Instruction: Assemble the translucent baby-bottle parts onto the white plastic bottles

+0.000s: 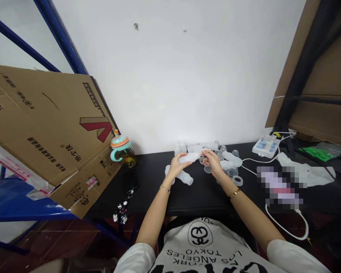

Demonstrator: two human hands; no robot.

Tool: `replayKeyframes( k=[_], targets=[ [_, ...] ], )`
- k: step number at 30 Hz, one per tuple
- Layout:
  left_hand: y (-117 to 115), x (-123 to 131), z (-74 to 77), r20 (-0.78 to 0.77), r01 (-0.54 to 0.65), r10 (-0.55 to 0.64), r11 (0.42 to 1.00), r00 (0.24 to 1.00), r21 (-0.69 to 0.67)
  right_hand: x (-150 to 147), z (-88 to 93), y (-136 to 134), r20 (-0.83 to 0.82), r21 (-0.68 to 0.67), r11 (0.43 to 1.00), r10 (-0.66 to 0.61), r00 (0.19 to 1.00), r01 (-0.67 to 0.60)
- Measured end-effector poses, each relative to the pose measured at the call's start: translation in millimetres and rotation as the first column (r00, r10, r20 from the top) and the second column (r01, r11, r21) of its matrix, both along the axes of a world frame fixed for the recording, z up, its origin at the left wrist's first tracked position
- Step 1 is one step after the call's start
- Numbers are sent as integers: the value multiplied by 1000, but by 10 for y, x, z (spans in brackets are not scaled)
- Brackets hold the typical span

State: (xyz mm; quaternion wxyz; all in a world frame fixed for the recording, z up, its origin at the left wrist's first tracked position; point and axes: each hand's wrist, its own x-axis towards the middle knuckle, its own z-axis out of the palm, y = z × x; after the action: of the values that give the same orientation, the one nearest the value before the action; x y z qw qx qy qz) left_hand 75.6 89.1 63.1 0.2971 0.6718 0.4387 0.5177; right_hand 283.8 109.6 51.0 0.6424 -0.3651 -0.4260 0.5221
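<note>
My left hand (pixel 176 165) is wrapped round a frosted white plastic bottle (pixel 189 157), which lies nearly level above the black table. At its narrow right end, the fingers of my right hand (pixel 212 162) are pinched together. Whatever small part they hold there is too small to make out. Below my left hand, another frosted bottle (pixel 185 177) lies on its side. To the right of my right hand are more white bottles (pixel 231 158), several clear domed caps (pixel 235 153) and a translucent ring (pixel 238 181).
A teapot-like jug (pixel 124 151), a phone (pixel 130 181) and a beaded charm (pixel 121 213) sit to the left, beside a big cardboard box (pixel 51 132). At right are a power strip (pixel 265 146), white cables and a plastic bag (pixel 319 175). A white wall (pixel 182 83) stands behind the table.
</note>
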Motion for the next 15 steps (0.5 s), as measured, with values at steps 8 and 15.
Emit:
replayKeyframes(
  k=[8,15],
  targets=[
    [7,-6,-10,0,8,-8,1000,1000,9,-2,3,-3,1,-14,1000,-8,1000,8],
    [28,-13,-29,-7,7,-7,1000,1000,18,-1,8,-3,9,-26,1000,-12,1000,12]
  ],
)
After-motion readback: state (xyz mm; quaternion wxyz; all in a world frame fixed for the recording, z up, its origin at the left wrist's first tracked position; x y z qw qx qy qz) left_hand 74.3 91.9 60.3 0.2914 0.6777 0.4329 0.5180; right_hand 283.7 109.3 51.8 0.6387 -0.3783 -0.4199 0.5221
